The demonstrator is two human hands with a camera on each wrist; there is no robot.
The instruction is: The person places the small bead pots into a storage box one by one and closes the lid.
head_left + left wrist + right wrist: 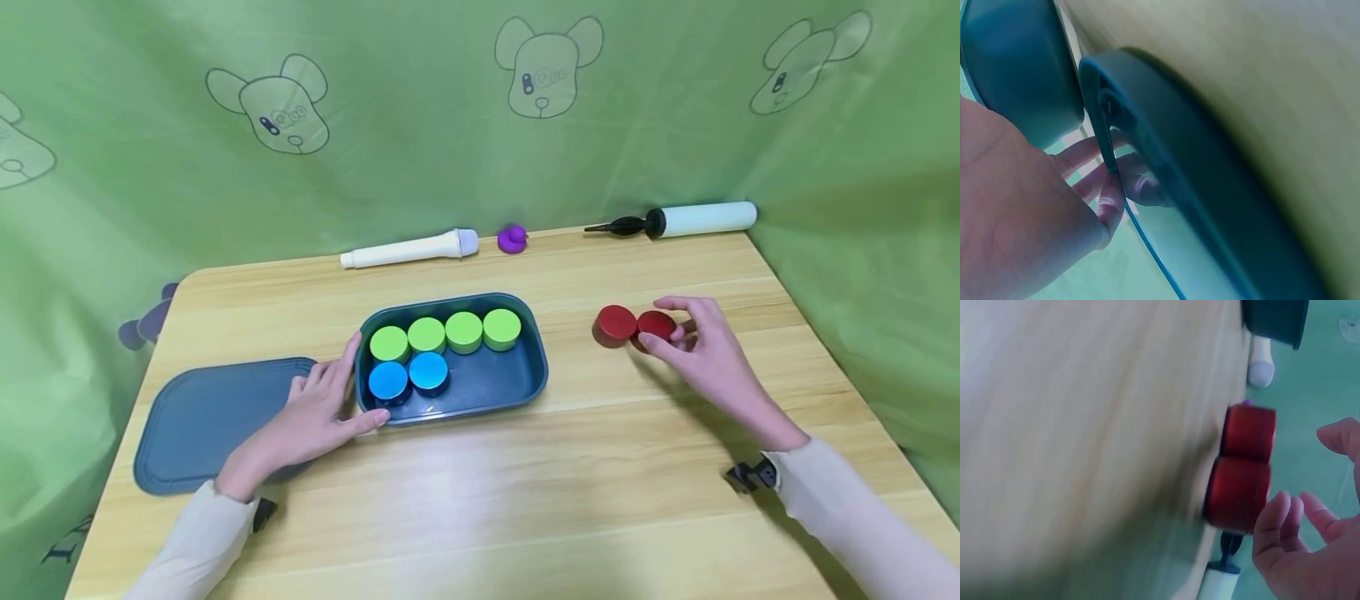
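Head view: left hand (318, 414) spreads fingers against tray (487, 382), likely steadying it; right hand (711, 354), parted, grips nothing beside red cylinder (654, 322).

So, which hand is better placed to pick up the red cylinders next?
The right hand, I'd judge: it is at one red cylinder, while the left hand is across the tray, at its left end.
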